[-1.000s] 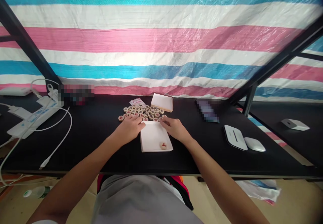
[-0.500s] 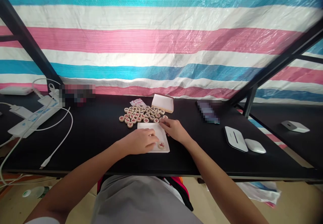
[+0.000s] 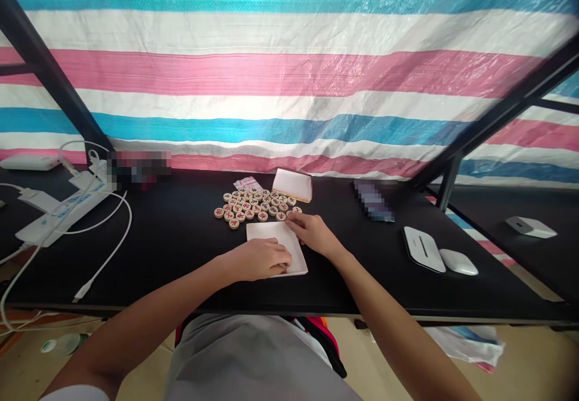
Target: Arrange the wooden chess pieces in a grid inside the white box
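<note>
My left hand (image 3: 268,257) reaches into a shallow white box (image 3: 296,259), its fingers curled together over the near right part. The Chinese chess piece with a red character that lay there is now covered by these fingers. With thumb and fingers closed, my right hand (image 3: 313,232) grips the far right edge of the box. Just beyond the box, several round wooden Chinese chess pieces (image 3: 263,216) lie close together, face up, with red or black characters. A second shallow white box part (image 3: 292,184) rests behind them.
A small pink-and-white packet (image 3: 248,184) lies behind the pieces. To the right are a blurred phone (image 3: 374,201), a white slotted device (image 3: 423,249) and a white mouse (image 3: 458,262). At left, a power strip (image 3: 66,211) trails white cables across the black table (image 3: 172,238).
My left hand has moved slightly right and its fingers have closed over the piece in the box. The box's near right corner has shifted slightly right. My right hand stays at its edge.
</note>
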The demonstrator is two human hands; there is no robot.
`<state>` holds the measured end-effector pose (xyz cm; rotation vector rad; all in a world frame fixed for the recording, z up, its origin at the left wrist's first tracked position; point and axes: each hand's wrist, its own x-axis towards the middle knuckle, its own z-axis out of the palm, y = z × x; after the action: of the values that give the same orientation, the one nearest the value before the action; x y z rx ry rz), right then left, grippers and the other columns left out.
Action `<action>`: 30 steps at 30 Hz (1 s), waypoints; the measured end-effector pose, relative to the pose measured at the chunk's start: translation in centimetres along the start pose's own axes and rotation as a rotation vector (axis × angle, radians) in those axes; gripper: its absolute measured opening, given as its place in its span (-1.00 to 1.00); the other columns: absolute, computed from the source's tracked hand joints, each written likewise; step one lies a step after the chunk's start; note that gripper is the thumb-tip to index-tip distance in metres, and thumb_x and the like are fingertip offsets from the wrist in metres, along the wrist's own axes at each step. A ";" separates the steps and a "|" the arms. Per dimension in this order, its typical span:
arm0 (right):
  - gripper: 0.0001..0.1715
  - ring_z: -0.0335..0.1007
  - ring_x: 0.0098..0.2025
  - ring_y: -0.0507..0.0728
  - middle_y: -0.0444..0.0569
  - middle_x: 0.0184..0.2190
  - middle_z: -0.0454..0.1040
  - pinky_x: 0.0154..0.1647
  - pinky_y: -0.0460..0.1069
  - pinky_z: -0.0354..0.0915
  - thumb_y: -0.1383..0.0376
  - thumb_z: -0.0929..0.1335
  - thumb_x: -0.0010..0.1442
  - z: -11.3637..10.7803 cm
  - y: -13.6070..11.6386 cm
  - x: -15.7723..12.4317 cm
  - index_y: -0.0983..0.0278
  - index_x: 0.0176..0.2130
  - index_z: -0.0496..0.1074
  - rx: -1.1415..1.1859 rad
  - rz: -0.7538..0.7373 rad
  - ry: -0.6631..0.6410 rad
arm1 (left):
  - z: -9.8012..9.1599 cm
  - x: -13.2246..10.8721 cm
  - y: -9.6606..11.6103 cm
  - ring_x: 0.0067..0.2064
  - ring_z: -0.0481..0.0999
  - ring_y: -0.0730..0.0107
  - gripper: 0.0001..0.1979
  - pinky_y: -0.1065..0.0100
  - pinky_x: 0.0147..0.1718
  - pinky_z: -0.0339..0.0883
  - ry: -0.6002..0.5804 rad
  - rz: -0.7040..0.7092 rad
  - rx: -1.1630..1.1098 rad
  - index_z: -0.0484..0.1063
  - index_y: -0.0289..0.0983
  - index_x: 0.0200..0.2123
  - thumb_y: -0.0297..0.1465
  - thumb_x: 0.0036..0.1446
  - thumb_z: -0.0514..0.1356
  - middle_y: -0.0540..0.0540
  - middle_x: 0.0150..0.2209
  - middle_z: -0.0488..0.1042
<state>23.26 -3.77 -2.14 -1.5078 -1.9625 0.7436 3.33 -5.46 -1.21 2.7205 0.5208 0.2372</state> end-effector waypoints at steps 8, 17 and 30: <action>-0.73 0.29 -0.67 -0.01 -0.23 -0.69 0.31 -0.52 -0.13 0.22 0.17 0.23 0.21 -0.2 0.3 0.1 0.24 -0.35 0.43 -0.027 -0.010 -0.012 | -4.5 -2.5 -2.2 -0.18 0.39 0.36 -0.89 0.39 -0.15 0.21 0.227 -0.260 -0.021 0.37 -0.25 -0.32 -0.42 0.18 0.05 -0.05 -0.26 0.41; -0.71 0.28 -0.64 0.00 -0.21 -0.67 0.35 -0.49 -0.12 0.21 0.16 0.22 0.21 -0.4 0.2 0.0 0.24 -0.33 0.45 -0.065 -0.011 -0.010 | -5.9 -4.1 -4.2 -0.35 0.34 0.35 -0.94 0.36 -0.35 0.17 0.019 -0.574 0.002 0.28 -0.24 -0.48 -0.41 0.01 0.08 -0.03 -0.36 0.38; -0.71 0.29 -0.64 0.01 -0.21 -0.68 0.34 -0.47 -0.11 0.22 0.16 0.22 0.22 -0.3 0.3 0.1 0.23 -0.31 0.46 -0.080 -0.023 0.002 | -5.0 -3.2 -4.1 -0.29 0.40 0.34 -0.86 0.38 -0.33 0.21 -0.013 -0.490 0.007 0.36 -0.27 -0.51 -0.48 0.03 0.04 -0.08 -0.30 0.41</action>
<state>23.67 -3.62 -2.10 -1.5290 -2.0258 0.6612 -2.13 -1.53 1.55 2.4989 1.1545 0.0874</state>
